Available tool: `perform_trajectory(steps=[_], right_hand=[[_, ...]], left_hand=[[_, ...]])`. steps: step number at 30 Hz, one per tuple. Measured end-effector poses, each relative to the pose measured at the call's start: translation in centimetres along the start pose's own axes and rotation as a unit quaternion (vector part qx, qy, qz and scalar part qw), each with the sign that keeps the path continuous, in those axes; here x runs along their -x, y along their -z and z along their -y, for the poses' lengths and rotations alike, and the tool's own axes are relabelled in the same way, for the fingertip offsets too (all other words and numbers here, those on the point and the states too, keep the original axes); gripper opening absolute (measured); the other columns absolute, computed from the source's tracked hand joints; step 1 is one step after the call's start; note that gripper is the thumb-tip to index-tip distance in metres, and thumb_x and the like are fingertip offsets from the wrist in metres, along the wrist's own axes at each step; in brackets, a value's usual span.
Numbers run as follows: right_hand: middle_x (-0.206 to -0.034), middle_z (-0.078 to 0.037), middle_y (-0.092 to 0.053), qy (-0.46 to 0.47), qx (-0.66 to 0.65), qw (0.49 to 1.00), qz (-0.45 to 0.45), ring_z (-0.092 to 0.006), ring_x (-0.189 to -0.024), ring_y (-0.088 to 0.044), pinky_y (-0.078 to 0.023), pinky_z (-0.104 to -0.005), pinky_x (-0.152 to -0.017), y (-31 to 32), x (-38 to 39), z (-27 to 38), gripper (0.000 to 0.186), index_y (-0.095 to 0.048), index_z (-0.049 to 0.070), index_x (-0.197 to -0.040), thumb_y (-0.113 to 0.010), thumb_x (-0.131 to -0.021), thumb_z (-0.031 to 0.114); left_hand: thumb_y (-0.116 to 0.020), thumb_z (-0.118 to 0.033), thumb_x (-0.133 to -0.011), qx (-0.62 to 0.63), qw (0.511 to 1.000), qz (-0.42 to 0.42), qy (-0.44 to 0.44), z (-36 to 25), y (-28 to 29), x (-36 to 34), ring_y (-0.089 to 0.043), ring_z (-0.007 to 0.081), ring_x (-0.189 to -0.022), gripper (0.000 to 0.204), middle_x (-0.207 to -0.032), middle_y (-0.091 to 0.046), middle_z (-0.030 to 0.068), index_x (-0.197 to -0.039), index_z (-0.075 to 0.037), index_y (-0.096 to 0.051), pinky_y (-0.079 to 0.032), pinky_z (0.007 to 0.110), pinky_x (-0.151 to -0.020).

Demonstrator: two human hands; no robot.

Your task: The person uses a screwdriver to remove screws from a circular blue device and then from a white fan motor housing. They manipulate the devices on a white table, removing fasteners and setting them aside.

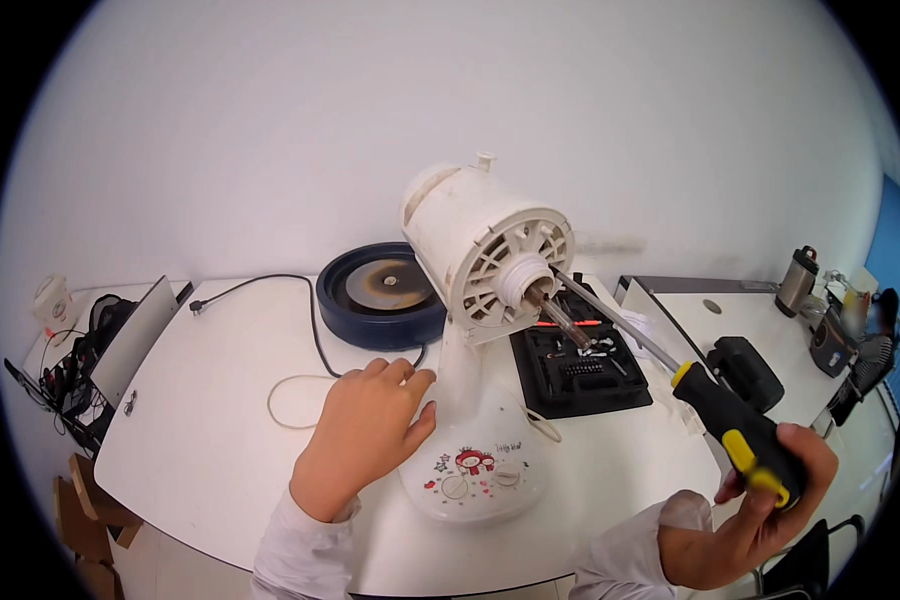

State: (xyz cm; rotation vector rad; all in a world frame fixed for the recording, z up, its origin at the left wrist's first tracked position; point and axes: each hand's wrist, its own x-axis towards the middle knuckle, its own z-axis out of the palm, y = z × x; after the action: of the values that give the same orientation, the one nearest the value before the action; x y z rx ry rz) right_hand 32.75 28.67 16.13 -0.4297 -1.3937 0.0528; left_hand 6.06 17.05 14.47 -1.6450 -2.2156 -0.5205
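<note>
A white electric fan without its blades or guard stands before me, its motor housing (pixel 490 250) facing right and toward me, a bare metal shaft (pixel 568 322) sticking out. Its rounded base (pixel 475 490) has cartoon prints and two knobs. My left hand (pixel 365 430) is beside the fan's neck (pixel 460 380), fingers loosely bent and thumb apart, with no object visible in it; contact with the neck is unclear. In my right hand (pixel 770 510) is a black and yellow screwdriver (pixel 725 415), gripped by its handle. Its long blade slants up left, the tip beside the housing's front collar.
Behind the fan are a round dark-blue hotplate (pixel 382 325) with a black cord and an open black tool case (pixel 580 370). A black case (pixel 745 370) and a steel flask (pixel 797 280) stand at right. Cables lie at far left; a person (pixel 875 335) sits at far right.
</note>
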Motion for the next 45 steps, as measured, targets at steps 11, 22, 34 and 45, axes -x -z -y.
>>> perform_trajectory(steps=[11,22,34,45], right_hand=[[-0.1,-0.017,-0.051,0.087,0.072,0.985,0.129,-0.0235,-0.088,-0.053,-0.043,-0.0327,-0.08,1.8,-1.6,-0.2,0.046,-0.051,0.002,-0.112,-0.069,-0.073,0.019],[-0.095,-0.016,-0.052,0.057,0.051,0.985,0.157,-0.0244,-0.091,-0.052,-0.046,-0.0348,-0.082,0.6,-1.1,2.3,0.039,-0.054,-0.001,-0.105,-0.067,-0.075,0.019],[-0.076,-0.008,-0.042,-0.028,-0.004,0.999,0.046,-0.016,-0.074,-0.04,-0.035,-0.0236,-0.059,-1.2,-0.5,2.1,0.048,-0.053,-0.003,-0.092,-0.072,-0.074,0.037],[-0.077,-0.004,-0.041,-0.018,0.021,1.0,0.003,-0.0118,-0.066,-0.041,-0.033,-0.0241,-0.058,-1.3,-0.5,0.8,0.052,-0.052,0.0,-0.088,-0.066,-0.08,0.05]], left_hand=[[-0.063,-0.017,-0.08,0.014,0.998,0.048,-0.035,-0.2,-4.4,-0.9,-0.052,0.0361,-0.111,0.063,-0.134,-0.044,0.0243,-0.139,-0.028,-0.043,-0.048,0.042,-0.084],[-0.061,-0.024,-0.085,-0.029,0.993,0.111,-0.029,1.4,-8.1,0.0,-0.041,0.0418,-0.127,0.066,-0.14,-0.033,0.0325,-0.143,-0.037,-0.033,-0.044,0.045,-0.094],[-0.055,-0.025,-0.085,0.007,0.978,0.206,-0.021,2.0,-11.1,0.2,-0.05,0.0466,-0.115,0.051,-0.132,-0.036,0.0393,-0.135,-0.035,-0.047,-0.051,0.043,-0.085],[-0.053,-0.025,-0.085,0.014,0.978,0.204,-0.037,2.0,-11.3,-0.1,-0.052,0.047,-0.112,0.05,-0.126,-0.042,0.0382,-0.134,-0.034,-0.048,-0.051,0.044,-0.084]])
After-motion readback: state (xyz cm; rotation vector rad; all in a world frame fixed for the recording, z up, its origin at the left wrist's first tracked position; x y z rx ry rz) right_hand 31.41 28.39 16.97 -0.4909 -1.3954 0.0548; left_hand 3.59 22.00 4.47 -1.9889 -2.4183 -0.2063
